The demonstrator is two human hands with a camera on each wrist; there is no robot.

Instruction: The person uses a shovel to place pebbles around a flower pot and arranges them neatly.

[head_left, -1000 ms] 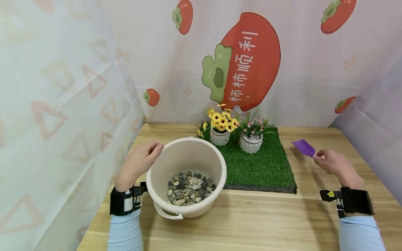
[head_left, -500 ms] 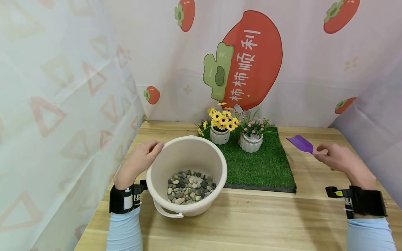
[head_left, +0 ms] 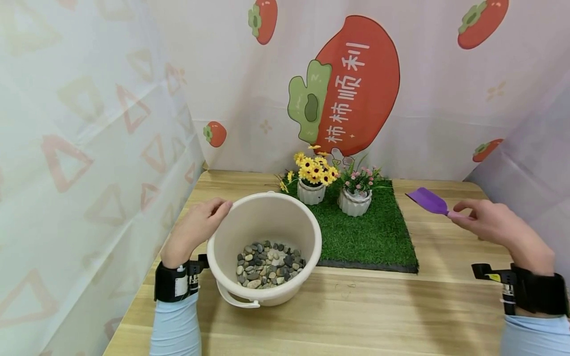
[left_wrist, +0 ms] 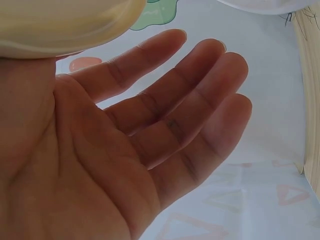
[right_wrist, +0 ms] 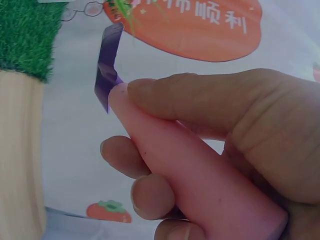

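I see my left hand [head_left: 196, 230] resting against the outer rim of a cream bucket [head_left: 307, 232], fingers straight and relaxed, holding nothing. The bucket stands on a wooden table [head_left: 356, 316], near its left edge, with small grey pebbles [head_left: 269, 264] covering its bottom. My right hand [head_left: 487, 222] is raised above the right side of the table, gripping a small scoop [head_left: 427, 200] by its pink handle, the purple blade pointing toward the middle. Between the two hands lies a square grass mat [head_left: 369, 242], touching the bucket's far right side. Two little flower pots [head_left: 327, 195] stand at the mat's back edge. Bare tabletop stretches in front of the mat and bucket, and under the right hand.

The left wrist view shows only my spread palm with the bucket rim [left_wrist: 65, 25] at the thumb. The right wrist view shows my thumb and fingers [right_wrist: 150, 192] wrapped around the handle [right_wrist: 200, 185].
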